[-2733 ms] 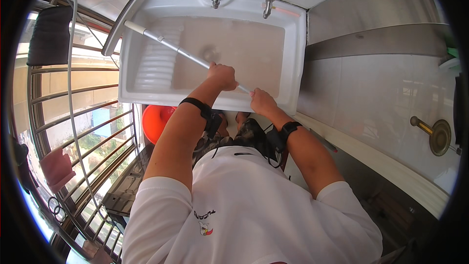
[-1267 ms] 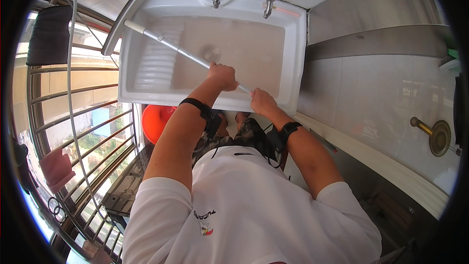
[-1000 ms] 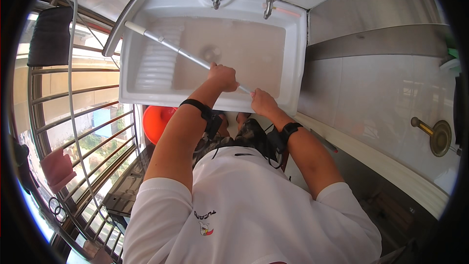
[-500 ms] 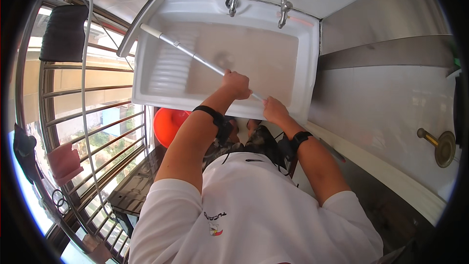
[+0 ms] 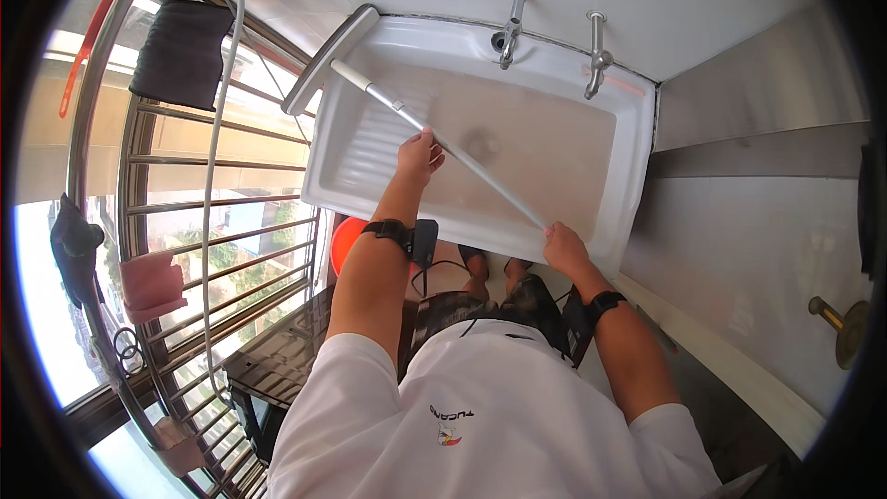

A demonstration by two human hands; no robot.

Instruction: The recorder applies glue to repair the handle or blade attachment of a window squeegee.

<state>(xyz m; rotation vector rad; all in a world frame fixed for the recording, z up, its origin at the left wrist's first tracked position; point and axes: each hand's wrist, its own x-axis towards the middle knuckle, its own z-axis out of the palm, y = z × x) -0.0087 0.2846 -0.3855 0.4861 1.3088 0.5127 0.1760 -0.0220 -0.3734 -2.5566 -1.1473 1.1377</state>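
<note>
A flat mop [image 5: 490,178] slants across the sink on its long silver pole. Its wide grey-white head [image 5: 330,60], dark along one edge, rests over the sink's far left corner, seen nearly edge-on. My left hand [image 5: 419,153] is on the pole partway along, thumb and curled fingers around it. Down at the pole's near right end, my right hand [image 5: 565,248] is closed around it above the sink's front rim. Cloudy, light brown water lies in the white sink [image 5: 319,187], over a drain that shows dimly.
Two metal taps [image 5: 509,32] [image 5: 597,60] stick out from the back wall. Barred windows [image 5: 212,208] with a hanging hose [image 5: 214,166] line the left. An orange-red bucket [image 5: 347,242] stands under the sink's front left. A steel panel [image 5: 767,83] runs along the right wall.
My left hand has moved up the pole toward the mop head, and my right hand now sits farther from it. The whole view has shifted, so the sink appears farther right and tilted.
</note>
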